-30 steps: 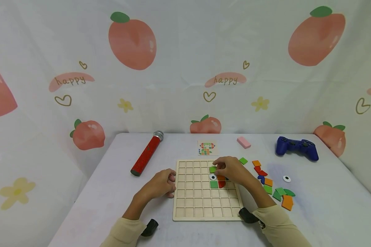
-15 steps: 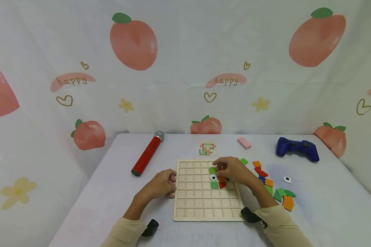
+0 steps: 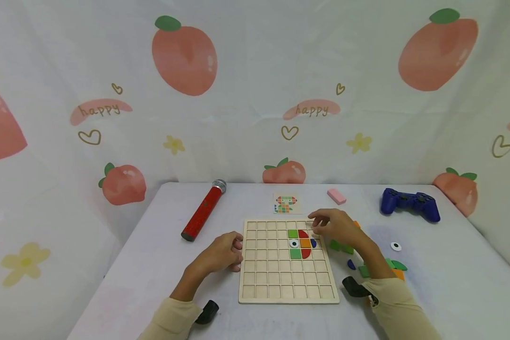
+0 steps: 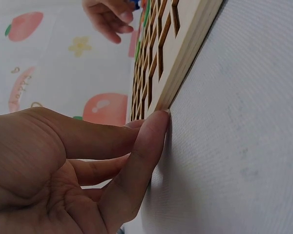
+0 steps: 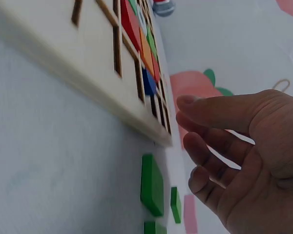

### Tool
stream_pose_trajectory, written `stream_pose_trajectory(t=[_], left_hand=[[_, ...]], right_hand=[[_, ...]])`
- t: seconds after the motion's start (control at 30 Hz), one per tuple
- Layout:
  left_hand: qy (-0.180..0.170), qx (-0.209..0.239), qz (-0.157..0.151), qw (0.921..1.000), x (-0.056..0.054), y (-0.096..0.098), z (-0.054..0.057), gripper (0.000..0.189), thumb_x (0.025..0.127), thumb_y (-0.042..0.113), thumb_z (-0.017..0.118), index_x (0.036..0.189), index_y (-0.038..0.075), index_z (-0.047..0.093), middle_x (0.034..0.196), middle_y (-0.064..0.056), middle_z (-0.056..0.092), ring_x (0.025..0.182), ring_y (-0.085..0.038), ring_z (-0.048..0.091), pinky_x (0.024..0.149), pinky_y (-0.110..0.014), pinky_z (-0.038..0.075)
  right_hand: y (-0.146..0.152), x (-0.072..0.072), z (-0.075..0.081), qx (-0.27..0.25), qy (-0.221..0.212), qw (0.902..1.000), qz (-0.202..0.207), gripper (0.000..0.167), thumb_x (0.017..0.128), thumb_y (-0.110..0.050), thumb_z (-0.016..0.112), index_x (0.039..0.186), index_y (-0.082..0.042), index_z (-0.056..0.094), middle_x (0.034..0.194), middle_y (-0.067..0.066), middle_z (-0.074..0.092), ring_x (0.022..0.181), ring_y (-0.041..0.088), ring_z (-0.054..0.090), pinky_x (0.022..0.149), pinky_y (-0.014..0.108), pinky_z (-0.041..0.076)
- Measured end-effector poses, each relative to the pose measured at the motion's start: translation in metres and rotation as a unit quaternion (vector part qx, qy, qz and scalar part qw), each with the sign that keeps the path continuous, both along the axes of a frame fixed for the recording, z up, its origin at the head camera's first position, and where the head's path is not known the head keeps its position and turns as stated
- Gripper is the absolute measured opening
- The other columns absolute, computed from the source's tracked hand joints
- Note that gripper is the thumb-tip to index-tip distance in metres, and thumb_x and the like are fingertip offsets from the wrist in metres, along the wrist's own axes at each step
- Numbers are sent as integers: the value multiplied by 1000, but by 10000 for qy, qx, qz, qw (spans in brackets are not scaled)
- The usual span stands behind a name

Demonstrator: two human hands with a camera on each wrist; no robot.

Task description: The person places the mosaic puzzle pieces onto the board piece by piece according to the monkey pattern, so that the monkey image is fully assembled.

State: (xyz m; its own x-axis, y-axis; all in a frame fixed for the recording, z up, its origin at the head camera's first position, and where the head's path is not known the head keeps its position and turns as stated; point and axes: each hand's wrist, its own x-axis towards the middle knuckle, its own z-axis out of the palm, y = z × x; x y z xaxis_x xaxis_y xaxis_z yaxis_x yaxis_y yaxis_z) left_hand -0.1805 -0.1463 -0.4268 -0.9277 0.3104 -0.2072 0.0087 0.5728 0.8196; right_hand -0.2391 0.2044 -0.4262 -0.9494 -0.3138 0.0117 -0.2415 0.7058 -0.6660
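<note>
A pale wooden grid board [image 3: 267, 278] lies on the table, and my left hand [image 3: 223, 252] holds its left edge with thumb and fingers. Set in its cells are a light green square [image 3: 293, 233], a white eye disc [image 3: 294, 243], a green square [image 3: 295, 254], an orange square [image 3: 305, 242], two red quarter-round pieces [image 3: 306, 253] and a blue half-round piece [image 3: 313, 243]. My right hand [image 3: 333, 226] hovers over the board's far right corner, fingers loosely bent, nothing between them. In the right wrist view its thumb and fingers [image 5: 200, 146] stand apart.
Right of the board lie several loose coloured pieces, including a blue half-round [image 3: 351, 264] and an eye disc [image 3: 395, 246]. Behind are a pattern card [image 3: 287, 203], a pink eraser [image 3: 336, 196] and a blue game controller [image 3: 410, 204]. A red microphone [image 3: 204, 212] lies at left.
My right hand has moved right and slightly back from the upper cells, uncovering the upper red piece and the blue piece on the board. My left hand stays at the left edge.
</note>
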Motion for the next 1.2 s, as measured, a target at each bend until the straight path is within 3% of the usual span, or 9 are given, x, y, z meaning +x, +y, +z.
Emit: stream_pose_trajectory(t=[0.17, 0.3, 0.53, 0.73, 1.2], left_hand=[[5, 7, 0, 10000, 0, 0, 1, 49, 91, -8, 67, 139, -8, 55, 111, -12, 62, 80, -18, 64, 72, -32, 66], [0, 28, 6, 10000, 1, 1, 2, 50, 91, -8, 67, 139, -9, 55, 111, -12, 62, 81, -18, 63, 72, -33, 66], [-40, 49, 12, 10000, 0, 1, 2, 49, 92, -9, 66, 139, -9, 54, 112, -13, 61, 82, -19, 63, 72, -33, 66], [-25, 44, -8, 10000, 0, 2, 2, 48, 92, -9, 66, 139, -9, 55, 111, -13, 61, 83, -20, 63, 72, -34, 66], [-29, 89, -16, 10000, 1, 1, 2, 49, 91, -9, 64, 139, -10, 54, 112, -14, 60, 85, -20, 62, 72, -34, 66]], right_hand=[[15, -5, 0, 304, -109, 9992, -225, 38, 93, -12, 77, 131, -7, 72, 108, 6, 72, 93, 22, 62, 79, 35, 54], [25, -7, 3, 526, -206, 9980, -299, 40, 93, -13, 77, 133, -8, 71, 118, 11, 72, 104, 27, 65, 90, 46, 59], [38, -10, 4, 651, -364, 9964, -396, 46, 90, -10, 77, 135, -7, 70, 125, 16, 71, 116, 37, 63, 103, 60, 55], [47, -12, 2, 633, -427, 9964, -368, 47, 89, -7, 77, 136, -5, 69, 131, 18, 70, 121, 41, 60, 102, 59, 55], [58, -11, -1, 667, -572, 9949, -499, 44, 92, -9, 76, 135, -2, 69, 126, 21, 69, 112, 37, 61, 99, 56, 58]])
